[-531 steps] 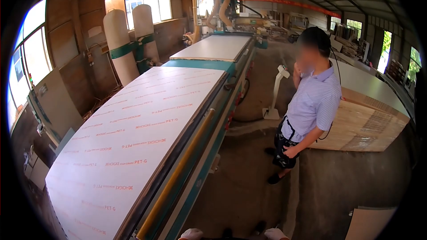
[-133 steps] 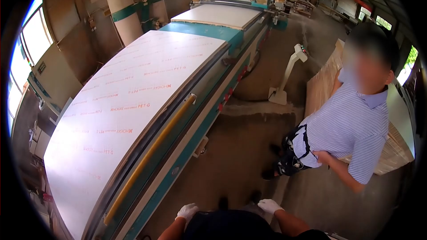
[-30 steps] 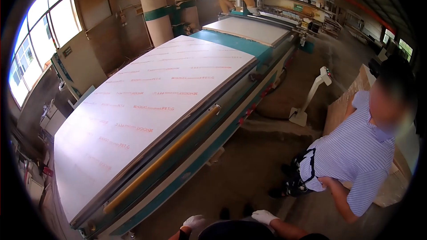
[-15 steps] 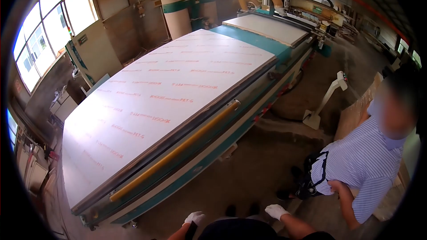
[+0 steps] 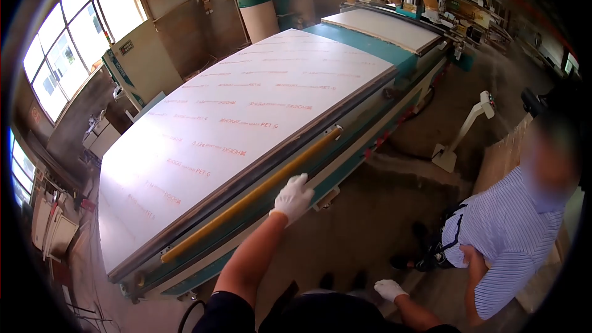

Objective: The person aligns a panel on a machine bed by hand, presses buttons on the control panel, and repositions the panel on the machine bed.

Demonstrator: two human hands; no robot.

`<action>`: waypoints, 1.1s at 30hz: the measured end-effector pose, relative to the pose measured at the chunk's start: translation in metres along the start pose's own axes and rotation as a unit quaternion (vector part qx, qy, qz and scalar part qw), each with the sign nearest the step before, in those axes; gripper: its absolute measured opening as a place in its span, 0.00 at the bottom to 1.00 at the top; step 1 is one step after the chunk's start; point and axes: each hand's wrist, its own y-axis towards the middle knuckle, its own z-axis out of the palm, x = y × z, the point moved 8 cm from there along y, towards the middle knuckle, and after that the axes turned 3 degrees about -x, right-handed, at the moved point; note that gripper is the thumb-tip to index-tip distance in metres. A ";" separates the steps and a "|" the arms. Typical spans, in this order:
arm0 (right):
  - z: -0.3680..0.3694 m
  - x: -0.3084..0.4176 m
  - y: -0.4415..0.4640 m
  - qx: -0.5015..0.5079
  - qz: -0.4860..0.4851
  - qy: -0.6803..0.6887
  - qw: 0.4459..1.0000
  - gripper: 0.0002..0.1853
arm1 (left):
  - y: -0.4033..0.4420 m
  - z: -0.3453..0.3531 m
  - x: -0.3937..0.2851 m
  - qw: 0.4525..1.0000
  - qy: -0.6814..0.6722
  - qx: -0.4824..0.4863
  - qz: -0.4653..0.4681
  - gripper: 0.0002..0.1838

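The left hand [image 5: 294, 198] hovered near the machine bed [image 5: 374, 57]'s yellow-barred edge and "PET-G" panel [image 5: 246, 95], the right hand [image 5: 389, 290] well apart, each grip's openness unclear.

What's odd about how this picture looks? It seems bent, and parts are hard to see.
Head view: the long edges of the printed sheet bow and the corners fall to black, suggesting a very wide lens; head view: the windows are nearly white, with glare across the sheet's left part; head view: the face above the striped shirt is blurred.
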 end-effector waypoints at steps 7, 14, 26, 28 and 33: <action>-0.020 -0.011 0.002 -0.008 -0.085 -0.056 0.995 0.20 | 0.038 -0.091 -0.086 0.988 0.088 -0.061 0.110 0.35; -0.003 -0.039 0.011 0.058 -0.116 -0.090 0.987 0.20 | -0.016 -0.192 0.095 0.946 0.153 -0.132 -0.255 0.50; -0.022 -0.104 0.052 0.092 -0.072 -0.137 0.984 0.22 | -0.080 -0.157 0.125 0.946 0.139 -0.009 -0.292 0.36; -0.060 -0.062 0.036 0.062 -0.042 -0.086 0.993 0.22 | -0.042 -0.137 0.030 0.971 0.196 0.009 -0.133 0.41; -0.081 -0.039 0.043 0.007 -0.084 -0.052 0.995 0.21 | 0.002 -0.131 -0.122 0.984 0.172 0.045 0.025 0.43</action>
